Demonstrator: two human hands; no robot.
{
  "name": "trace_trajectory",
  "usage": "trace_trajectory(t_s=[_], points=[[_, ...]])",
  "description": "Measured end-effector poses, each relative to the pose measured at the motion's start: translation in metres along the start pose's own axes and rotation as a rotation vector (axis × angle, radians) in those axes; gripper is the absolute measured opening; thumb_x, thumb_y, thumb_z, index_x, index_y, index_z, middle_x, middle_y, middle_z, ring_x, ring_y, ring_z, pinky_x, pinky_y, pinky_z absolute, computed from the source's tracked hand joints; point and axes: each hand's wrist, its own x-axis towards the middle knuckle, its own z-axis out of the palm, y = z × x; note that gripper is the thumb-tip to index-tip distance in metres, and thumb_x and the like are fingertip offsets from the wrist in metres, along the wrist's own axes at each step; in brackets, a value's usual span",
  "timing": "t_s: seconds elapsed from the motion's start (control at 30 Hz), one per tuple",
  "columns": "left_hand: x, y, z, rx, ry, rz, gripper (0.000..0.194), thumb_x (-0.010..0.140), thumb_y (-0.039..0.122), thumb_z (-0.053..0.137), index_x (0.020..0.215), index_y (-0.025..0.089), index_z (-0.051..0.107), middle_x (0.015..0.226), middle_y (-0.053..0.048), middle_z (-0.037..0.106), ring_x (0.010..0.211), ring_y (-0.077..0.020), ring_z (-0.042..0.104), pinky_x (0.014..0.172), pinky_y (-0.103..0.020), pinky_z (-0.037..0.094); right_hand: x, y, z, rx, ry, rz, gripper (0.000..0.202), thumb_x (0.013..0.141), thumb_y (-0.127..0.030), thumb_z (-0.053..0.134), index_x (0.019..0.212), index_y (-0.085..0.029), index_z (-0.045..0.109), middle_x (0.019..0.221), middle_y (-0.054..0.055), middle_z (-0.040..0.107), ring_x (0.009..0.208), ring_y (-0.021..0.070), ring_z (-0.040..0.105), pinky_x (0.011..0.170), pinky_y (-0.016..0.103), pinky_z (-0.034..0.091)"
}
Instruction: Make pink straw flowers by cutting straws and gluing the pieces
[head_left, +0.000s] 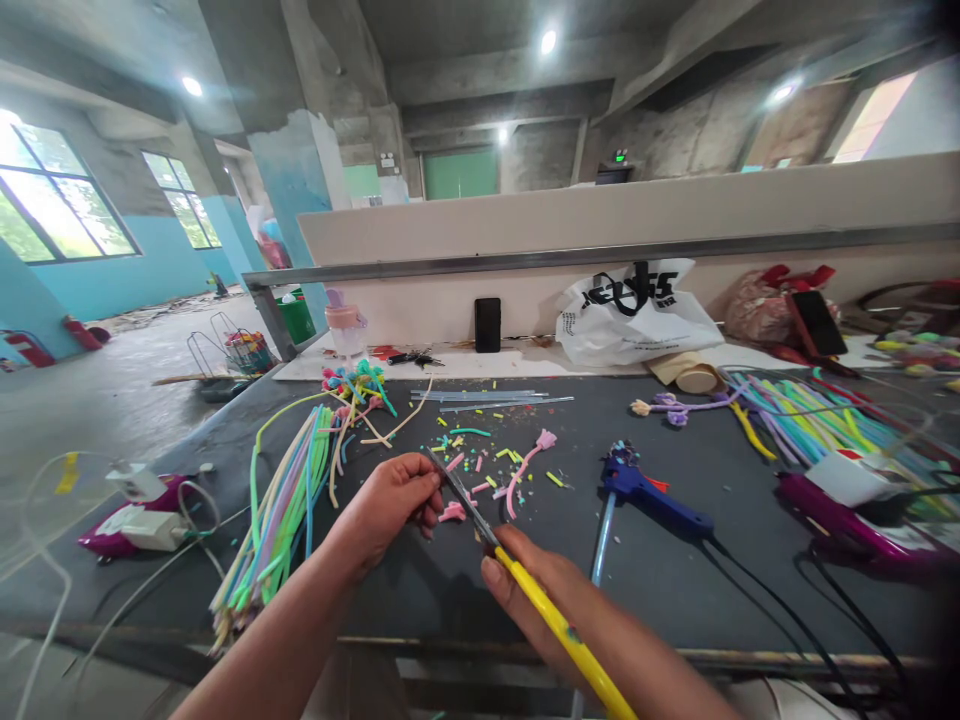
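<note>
My right hand [532, 580] grips a pair of yellow-handled scissors [555, 620], whose metal blades point up and left over the table. The blade tips reach my left hand [397, 505], which is closed in a pinch at the tips. Whatever its fingers hold is hidden. Just below those fingers shows a pink fuzzy piece [452, 512]; I cannot tell whether it is held or lying on the table. Beyond the blades lie a pink pipe cleaner flower [532, 465] on a bent stem and many small pink, yellow and green cut bits.
A bundle of pastel pipe cleaners [289, 500] lies left, another [802, 415] right. A blue glue gun [652, 490] with a cord rests right of my hand. Clear glue sticks [487, 398], a phone [487, 325], a pink-lidded bottle [346, 325] and a white bag [637, 315] are behind.
</note>
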Motion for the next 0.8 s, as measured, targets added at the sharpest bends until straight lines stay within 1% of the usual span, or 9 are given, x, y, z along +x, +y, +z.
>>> trace_trajectory(t_s=[0.13, 0.27, 0.33, 0.47, 0.6, 0.73, 0.8], points=[[0.002, 0.000, -0.001, 0.003, -0.015, 0.000, 0.019, 0.073, 0.033, 0.058, 0.070, 0.015, 0.053, 0.055, 0.002, 0.055, 0.042, -0.0065, 0.049, 0.041, -0.019, 0.044, 0.001, -0.002, -0.001, -0.005, 0.005, 0.022, 0.030, 0.087, -0.049, 0.031, 0.085, -0.022, 0.044, 0.066, -0.002, 0.053, 0.058, 0.0126, 0.048, 0.054, 0.023, 0.033], [0.003, 0.001, -0.002, 0.010, -0.034, -0.004, 0.018, 0.074, 0.032, 0.057, 0.070, 0.015, 0.053, 0.056, 0.002, 0.055, 0.042, -0.0066, 0.049, 0.042, -0.020, 0.045, 0.000, -0.006, -0.003, -0.009, 0.018, 0.032, 0.033, 0.087, -0.049, 0.029, 0.088, -0.021, 0.047, 0.069, 0.001, 0.056, 0.062, 0.0152, 0.051, 0.055, 0.025, 0.035], [0.004, 0.000, -0.002, 0.012, -0.045, -0.007, 0.019, 0.074, 0.032, 0.057, 0.069, 0.014, 0.053, 0.056, 0.002, 0.056, 0.043, -0.0065, 0.049, 0.042, -0.020, 0.045, 0.000, -0.008, -0.004, 0.012, 0.029, 0.038, 0.035, 0.087, -0.050, 0.029, 0.086, -0.021, 0.047, 0.070, 0.001, 0.056, 0.064, 0.0157, 0.051, 0.057, 0.026, 0.036], [0.006, -0.004, -0.001, -0.009, -0.053, -0.032, 0.020, 0.073, 0.031, 0.058, 0.065, 0.014, 0.053, 0.055, 0.002, 0.055, 0.042, -0.0061, 0.047, 0.041, -0.019, 0.043, 0.000, -0.011, -0.005, 0.049, 0.026, 0.096, 0.037, 0.085, -0.054, 0.031, 0.074, -0.021, 0.044, 0.066, -0.001, 0.051, 0.058, 0.0136, 0.046, 0.055, 0.025, 0.033], [0.008, -0.007, 0.000, -0.044, -0.054, -0.060, 0.021, 0.071, 0.033, 0.060, 0.064, 0.014, 0.053, 0.054, 0.002, 0.055, 0.041, -0.0062, 0.047, 0.040, -0.018, 0.042, 0.002, -0.012, -0.009, 0.051, -0.003, 0.140, 0.036, 0.082, -0.053, 0.033, 0.070, -0.020, 0.041, 0.065, -0.001, 0.047, 0.058, 0.0125, 0.042, 0.056, 0.025, 0.033], [0.009, -0.008, 0.003, -0.050, -0.042, -0.063, 0.023, 0.070, 0.035, 0.060, 0.063, 0.014, 0.052, 0.052, 0.002, 0.055, 0.040, -0.0064, 0.046, 0.039, -0.018, 0.041, 0.004, -0.005, -0.007, 0.101, -0.020, 0.118, 0.036, 0.084, -0.051, 0.033, 0.070, -0.020, 0.042, 0.062, -0.003, 0.043, 0.056, 0.0106, 0.039, 0.051, 0.023, 0.031], [0.009, -0.009, 0.005, -0.047, -0.044, -0.060, 0.024, 0.070, 0.036, 0.060, 0.063, 0.015, 0.051, 0.052, 0.002, 0.055, 0.040, -0.0065, 0.047, 0.039, -0.018, 0.041, 0.005, -0.002, -0.004, 0.124, 0.006, 0.096, 0.038, 0.083, -0.053, 0.034, 0.068, -0.019, 0.041, 0.060, -0.003, 0.041, 0.054, 0.0098, 0.038, 0.048, 0.022, 0.030]])
